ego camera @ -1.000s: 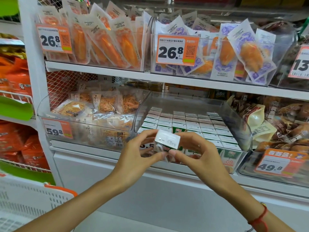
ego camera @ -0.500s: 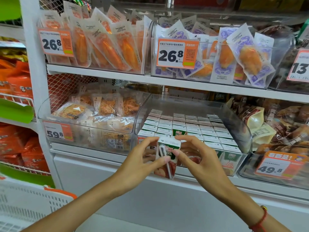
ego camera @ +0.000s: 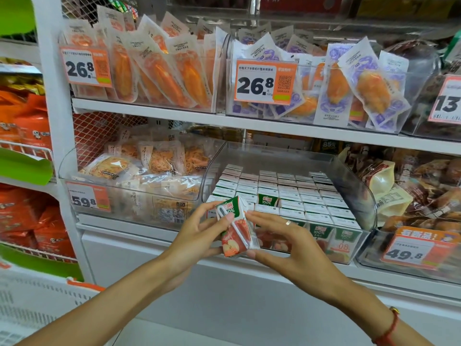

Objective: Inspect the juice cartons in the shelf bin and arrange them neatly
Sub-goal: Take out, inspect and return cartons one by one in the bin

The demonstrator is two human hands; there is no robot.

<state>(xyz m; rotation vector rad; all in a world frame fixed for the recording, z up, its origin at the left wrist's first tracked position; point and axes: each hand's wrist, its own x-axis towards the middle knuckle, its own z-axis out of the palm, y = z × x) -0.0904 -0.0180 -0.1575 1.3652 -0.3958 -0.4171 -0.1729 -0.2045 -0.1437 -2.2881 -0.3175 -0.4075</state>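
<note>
While both hands grip juice carton [ego camera: 237,231] (reads "100%") | left hand [ego camera: 199,236] | right hand [ego camera: 291,248] | bin [ego camera: 359,188]

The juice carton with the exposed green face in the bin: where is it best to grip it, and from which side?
Probably from above. That juice carton stands upright in the clear bin, packed among neighbours, with a gap in front showing its green face. A thumb in that gap and fingers behind its white top could pinch the upper edge. Both hands are busy with the held carton.

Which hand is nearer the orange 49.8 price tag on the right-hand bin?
Right. The right hand is beside the held juice carton, closer to the orange 49.8 price tag; the left hand is farther left.
</note>
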